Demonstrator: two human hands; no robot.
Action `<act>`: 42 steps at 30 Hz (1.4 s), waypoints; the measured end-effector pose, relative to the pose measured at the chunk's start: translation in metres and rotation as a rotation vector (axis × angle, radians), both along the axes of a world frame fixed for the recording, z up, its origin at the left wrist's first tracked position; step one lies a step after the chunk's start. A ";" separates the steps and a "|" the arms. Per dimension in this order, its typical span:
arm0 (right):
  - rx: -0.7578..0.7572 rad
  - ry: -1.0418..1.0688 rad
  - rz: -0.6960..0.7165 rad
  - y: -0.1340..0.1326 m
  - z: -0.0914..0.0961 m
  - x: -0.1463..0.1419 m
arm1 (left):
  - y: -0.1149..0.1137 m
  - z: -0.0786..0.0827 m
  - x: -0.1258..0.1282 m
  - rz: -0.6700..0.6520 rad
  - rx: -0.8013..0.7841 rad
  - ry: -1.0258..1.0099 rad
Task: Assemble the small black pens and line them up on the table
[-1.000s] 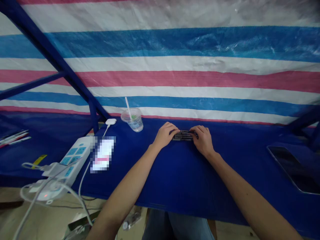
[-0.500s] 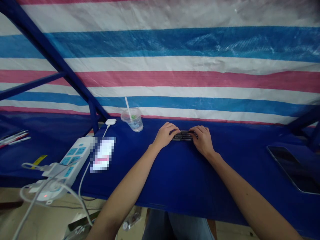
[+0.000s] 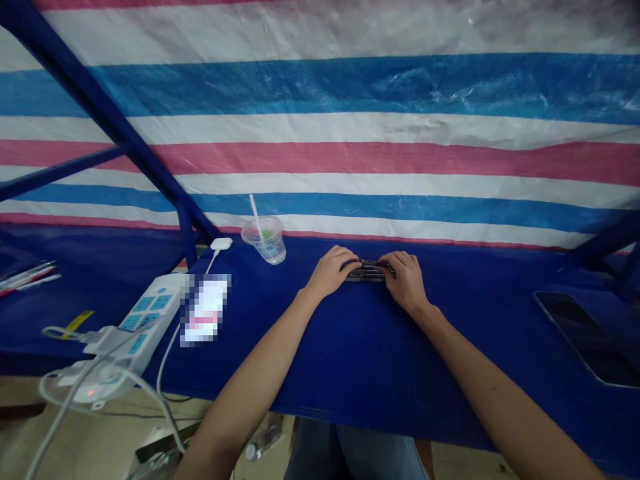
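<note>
A small bundle of dark pens (image 3: 368, 270) lies across the blue cloth table (image 3: 350, 347), near its far edge. My left hand (image 3: 330, 270) has its fingers curled over the bundle's left end. My right hand (image 3: 406, 279) has its fingers curled over the right end. Both hands rest on the cloth, and the bundle's ends are hidden under the fingers.
A plastic cup (image 3: 265, 241) with a straw stands left of the hands. Further left lie a phone (image 3: 205, 310) on a white charging cable, a white power strip (image 3: 135, 320) and several pens (image 3: 27, 275). A dark phone (image 3: 590, 337) lies at the right. A striped tarp (image 3: 350, 133) hangs behind.
</note>
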State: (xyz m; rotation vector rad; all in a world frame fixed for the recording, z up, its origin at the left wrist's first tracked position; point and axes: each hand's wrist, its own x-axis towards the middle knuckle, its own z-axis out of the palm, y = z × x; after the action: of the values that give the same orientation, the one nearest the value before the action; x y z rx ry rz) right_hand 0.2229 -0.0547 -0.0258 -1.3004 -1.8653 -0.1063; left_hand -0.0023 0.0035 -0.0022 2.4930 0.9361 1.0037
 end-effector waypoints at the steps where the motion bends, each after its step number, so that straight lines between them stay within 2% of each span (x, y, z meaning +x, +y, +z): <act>1: -0.002 0.000 0.000 0.000 0.000 0.000 | 0.000 0.000 0.000 -0.012 -0.002 0.005; 8: 0.001 -0.030 0.018 0.000 0.001 -0.001 | 0.004 -0.006 -0.003 -0.022 0.072 -0.053; 25: -0.036 -0.001 0.033 0.000 0.000 -0.001 | -0.001 0.003 0.000 0.000 0.020 -0.025; 29: -0.040 -0.003 0.029 0.000 0.000 -0.001 | 0.000 0.002 0.000 -0.028 0.001 0.012; 35: -0.035 -0.031 0.043 0.000 0.000 -0.002 | 0.003 -0.003 -0.001 -0.025 0.025 -0.041; 42: -0.030 0.013 0.011 0.001 0.002 0.000 | 0.001 0.000 0.000 -0.017 0.004 0.010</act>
State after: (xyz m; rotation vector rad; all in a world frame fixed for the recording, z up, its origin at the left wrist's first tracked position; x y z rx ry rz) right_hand 0.2225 -0.0538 -0.0240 -1.3076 -1.8691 -0.0643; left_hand -0.0022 0.0040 -0.0020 2.5074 0.9152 0.9897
